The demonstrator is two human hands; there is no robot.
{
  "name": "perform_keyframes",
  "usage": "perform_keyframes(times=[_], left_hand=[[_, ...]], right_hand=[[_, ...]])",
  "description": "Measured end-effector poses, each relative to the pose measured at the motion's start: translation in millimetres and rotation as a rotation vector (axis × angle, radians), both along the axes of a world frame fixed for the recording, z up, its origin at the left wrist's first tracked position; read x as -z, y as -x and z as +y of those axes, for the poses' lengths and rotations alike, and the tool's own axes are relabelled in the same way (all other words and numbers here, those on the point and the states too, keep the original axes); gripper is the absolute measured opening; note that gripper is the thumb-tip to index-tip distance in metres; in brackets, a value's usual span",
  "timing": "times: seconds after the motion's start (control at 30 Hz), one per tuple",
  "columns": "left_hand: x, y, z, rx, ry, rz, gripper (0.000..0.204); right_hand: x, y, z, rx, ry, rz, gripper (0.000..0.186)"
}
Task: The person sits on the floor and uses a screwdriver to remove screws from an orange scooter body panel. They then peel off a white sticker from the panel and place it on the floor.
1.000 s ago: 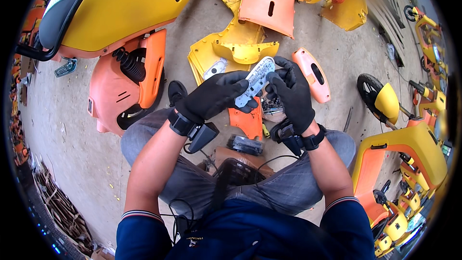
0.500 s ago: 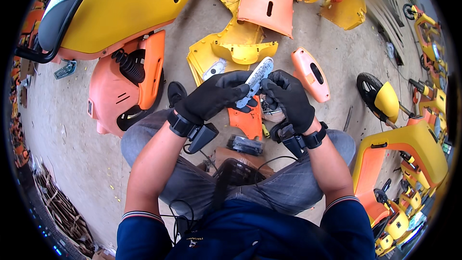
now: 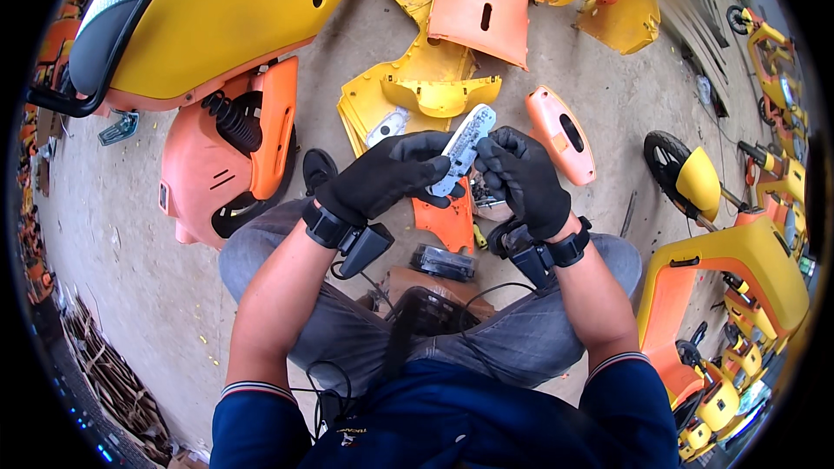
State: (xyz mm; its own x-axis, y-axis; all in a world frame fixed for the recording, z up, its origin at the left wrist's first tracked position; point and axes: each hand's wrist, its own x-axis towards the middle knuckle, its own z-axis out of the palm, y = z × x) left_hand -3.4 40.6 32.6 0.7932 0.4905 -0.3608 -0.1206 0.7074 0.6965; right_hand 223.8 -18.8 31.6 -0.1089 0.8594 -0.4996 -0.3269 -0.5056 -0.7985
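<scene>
Wearing a black glove, my left hand (image 3: 387,175) grips the lower part of a narrow, oblong white-and-grey plate (image 3: 465,149) with a mottled, dirty face. The plate is held tilted in the air above my lap, its rounded top end leaning right. My right hand (image 3: 526,178), gloved too, is closed in a pinch at the plate's right edge; whether something small sits between its fingertips I cannot make out. Below the hands lie an orange plastic panel (image 3: 445,224) and a round dark part with a clear top (image 3: 443,262).
Yellow body panels (image 3: 408,78) and a large orange panel (image 3: 483,0) lie ahead. An orange slotted cover (image 3: 560,135) is at their right. A yellow scooter body (image 3: 217,22) with its orange wheel cover (image 3: 200,169) stands left; a yellow-orange frame (image 3: 730,269) stands right. Cables cross my lap.
The plate has turned slightly, showing more of its mottled face. My right hand has shifted a little and its fingers have drawn closer together. My left hand keeps its hold.
</scene>
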Motion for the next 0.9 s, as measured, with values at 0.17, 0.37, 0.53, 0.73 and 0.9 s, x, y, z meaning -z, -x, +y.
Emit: perform_keyframes(times=[0.17, 0.37, 0.53, 0.73, 0.9], left_hand=[[-1.8, -0.4, -0.9, 0.007, 0.005, -0.025, 0.045], [-7.3, -1.9, -2.1, 0.016, 0.032, -0.066, 0.044], [-6.0, 0.7, 0.1, 0.103, -0.005, -0.053, 0.045], [-5.1, -1.9, -1.4, 0.067, -0.085, -0.092, 0.052], [-2.3, -7.4, -3.4, 0.002, -0.077, 0.023, 0.047]], right_hand=[[-1.5, 1.8, -1.6, 0.008, 0.002, 0.013, 0.015], [-1.2, 8.9, 0.4, 0.058, -0.149, -0.173, 0.022], [-15.2, 12.9, 3.2, 0.09, -0.146, 0.043, 0.034], [-5.7, 1.8, 3.0, 0.054, -0.12, 0.022, 0.028], [-0.3, -1.6, 1.8, 0.124, -0.115, 0.103, 0.025]])
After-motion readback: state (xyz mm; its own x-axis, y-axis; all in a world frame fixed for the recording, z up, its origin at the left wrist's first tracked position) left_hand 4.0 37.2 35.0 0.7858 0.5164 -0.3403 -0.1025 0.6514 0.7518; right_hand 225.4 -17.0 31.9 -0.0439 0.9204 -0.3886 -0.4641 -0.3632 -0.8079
